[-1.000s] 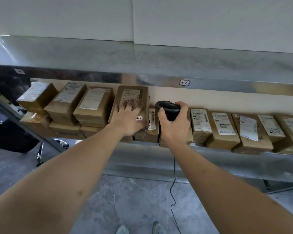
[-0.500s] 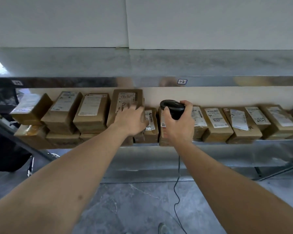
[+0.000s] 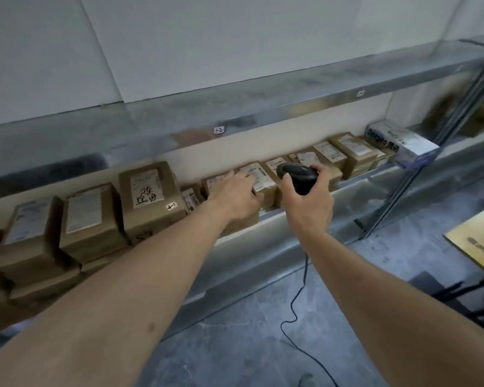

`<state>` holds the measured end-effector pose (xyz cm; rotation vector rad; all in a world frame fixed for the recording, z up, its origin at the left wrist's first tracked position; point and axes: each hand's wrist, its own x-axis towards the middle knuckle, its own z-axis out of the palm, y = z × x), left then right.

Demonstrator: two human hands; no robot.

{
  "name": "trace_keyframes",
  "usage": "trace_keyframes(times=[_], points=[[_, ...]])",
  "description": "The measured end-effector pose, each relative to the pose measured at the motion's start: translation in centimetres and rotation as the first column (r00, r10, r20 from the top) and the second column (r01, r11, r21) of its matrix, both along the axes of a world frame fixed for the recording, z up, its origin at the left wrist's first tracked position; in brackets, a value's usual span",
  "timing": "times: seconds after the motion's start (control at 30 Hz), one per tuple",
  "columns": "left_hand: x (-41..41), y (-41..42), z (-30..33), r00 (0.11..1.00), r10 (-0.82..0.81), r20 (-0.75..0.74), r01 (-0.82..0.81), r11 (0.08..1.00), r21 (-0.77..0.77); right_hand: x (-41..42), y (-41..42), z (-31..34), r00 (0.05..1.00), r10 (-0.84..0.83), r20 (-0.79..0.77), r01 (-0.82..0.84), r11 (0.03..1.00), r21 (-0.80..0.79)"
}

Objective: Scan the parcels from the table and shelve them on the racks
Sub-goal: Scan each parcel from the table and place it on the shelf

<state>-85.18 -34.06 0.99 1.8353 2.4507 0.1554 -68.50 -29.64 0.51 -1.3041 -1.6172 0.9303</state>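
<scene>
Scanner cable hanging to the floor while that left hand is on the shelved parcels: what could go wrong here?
1. The scanner cable loops on the floor near the feet; it might snag or trip.
2. The left hand rests on a parcel near the shelf edge; a push could slide it off.

Both arms outstretched, left hand [image 3: 236, 195] flat with straight fingers, right hand [image 3: 309, 199] in a curled grip.
</scene>
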Motion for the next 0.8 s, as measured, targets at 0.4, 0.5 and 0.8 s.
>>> trace_keyframes(times=[0.4, 0.5, 0.8], points=[[15.3, 11.3, 1.9, 0.973, -0.231, 0.007, 0.231, 0.973, -0.010, 15.2, 6.8, 0.3, 0.960, -0.277, -0.041, 0.277, 0.961, 0.000], [20.0, 14.8, 2.2, 0.959, -0.283, 0.012, 0.283, 0.959, -0.016, 19.8, 9.3, 0.2, 0.944, -0.329, -0.030, 0.329, 0.944, -0.007], [32.8, 24.9, 1.4, 0.902, -0.430, 0.037, 0.430, 0.903, 0.019, 32.5, 16.6, -0.4, 0.895, -0.445, -0.013, 0.445, 0.896, 0.007]])
